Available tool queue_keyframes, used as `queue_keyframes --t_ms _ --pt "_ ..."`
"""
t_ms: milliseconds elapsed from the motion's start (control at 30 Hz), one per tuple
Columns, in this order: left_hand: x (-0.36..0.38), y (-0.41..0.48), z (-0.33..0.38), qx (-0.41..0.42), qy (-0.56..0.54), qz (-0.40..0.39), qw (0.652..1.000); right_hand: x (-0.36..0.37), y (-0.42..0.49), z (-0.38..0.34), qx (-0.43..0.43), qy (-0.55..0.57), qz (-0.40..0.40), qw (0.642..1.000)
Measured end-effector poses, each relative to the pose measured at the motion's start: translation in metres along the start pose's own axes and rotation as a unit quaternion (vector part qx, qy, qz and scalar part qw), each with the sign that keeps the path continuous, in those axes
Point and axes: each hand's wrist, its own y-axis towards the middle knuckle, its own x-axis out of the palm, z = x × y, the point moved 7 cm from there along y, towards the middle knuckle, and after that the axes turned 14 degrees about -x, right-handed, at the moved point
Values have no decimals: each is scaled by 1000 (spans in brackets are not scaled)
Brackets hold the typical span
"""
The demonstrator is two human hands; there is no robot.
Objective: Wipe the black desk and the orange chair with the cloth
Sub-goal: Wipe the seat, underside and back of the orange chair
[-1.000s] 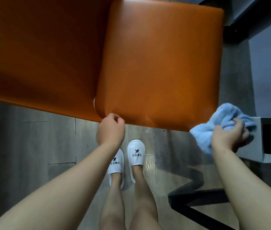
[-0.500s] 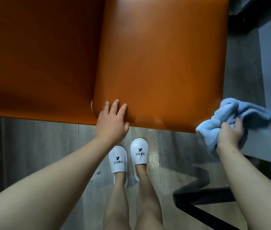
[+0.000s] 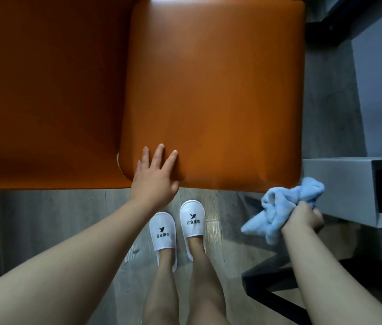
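Clenched in the right hand [image 3: 302, 218], the light blue cloth [image 3: 276, 207] is held as a crumpled bundle, the fingers being curled round its middle. The bundle's long axis is seen to run from lower left to upper right: one end points up towards the grey box [image 3: 340, 184] beside the seat, and the other trails down and leftwards over the wooden floor [image 3: 44, 219]. The cloth is kept off the orange chair [image 3: 213, 90], just beyond the near right corner of the seat. The left hand [image 3: 153, 181] is laid flat on the near left corner of the seat, with fingers straight and slightly spread, pointing away from the person; nothing is grasped by it. The seat is viewed from above as a rounded, nearly square cushion, its near edge running left to right. A larger orange panel adjoining it on the left is cut off by the frame, so which part of the chair it forms cannot be told. The fingertips of the right hand are mostly hidden under the cloth. Dark shapes at the upper right cannot be made out clearly. Two white slippers [image 3: 163, 233] are seen on the floor below the seat edge.
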Motion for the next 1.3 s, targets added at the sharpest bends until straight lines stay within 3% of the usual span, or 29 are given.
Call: queue_keyframes --t_ms 100,200,267,333,433,500,567,633,733,767,800,833,900,933,967,1000,1067,1100,1133,1233,1267,1300 --pt "-3 0 -1 14 13 1 1000 -3 1 -50 -177 -36 108 978" --pt "-4 -1 -1 9 26 10 1000 49 -16 -84 -298 -203 -1 933" --pt "-4 -3 0 4 24 6 1000 68 -23 -79 -289 -327 -57 898" --pt "-5 -3 1 9 31 -1 999 65 -10 -73 -255 -358 -70 896" --pt "-12 0 -4 14 47 -5 999 32 22 -83 -189 -281 25 941" --pt "-19 4 -8 -1 33 5 999 26 14 -105 -256 -256 89 928" --pt "-24 8 -6 -6 18 14 1000 57 -30 -132 -426 -233 45 873" --pt "-27 10 -5 -12 -10 21 1000 110 -91 -136 -562 -267 -93 777" --pt "-28 9 -8 -23 -59 26 998 174 -155 -81 -605 -455 -334 562" --pt "-26 6 -10 -20 -64 26 997 179 -150 -67 -597 -486 -353 531" --pt "-25 4 -11 -13 -62 24 998 175 -131 -68 -586 -497 -331 548" --pt "-24 2 -13 -4 -54 24 998 163 -104 -74 -554 -497 -285 604" --pt "-23 0 -16 15 -26 27 999 114 -41 -93 -438 -439 -160 768" --pt "-24 0 -16 23 -15 30 999 85 -16 -102 -381 -390 -95 833" --pt "-25 1 -15 25 -10 32 999 59 -2 -110 -347 -347 -30 871" --pt "-27 3 -14 22 -13 34 999 45 -2 -119 -344 -317 17 884" --pt "-31 9 -10 12 -25 32 999 62 -32 -135 -422 -248 17 872" --pt "-32 11 -8 4 -26 30 999 87 -59 -139 -483 -237 -28 843" --pt "-33 12 -8 -7 -20 28 999 120 -90 -138 -549 -260 -97 789" --pt "-33 14 -15 -46 19 24 998 201 -164 -90 -651 -432 -351 517" --pt "-33 15 -17 -56 27 20 998 208 -156 -82 -644 -464 -367 486" --pt "-34 15 -19 -61 31 16 998 206 -131 -85 -621 -491 -334 511"
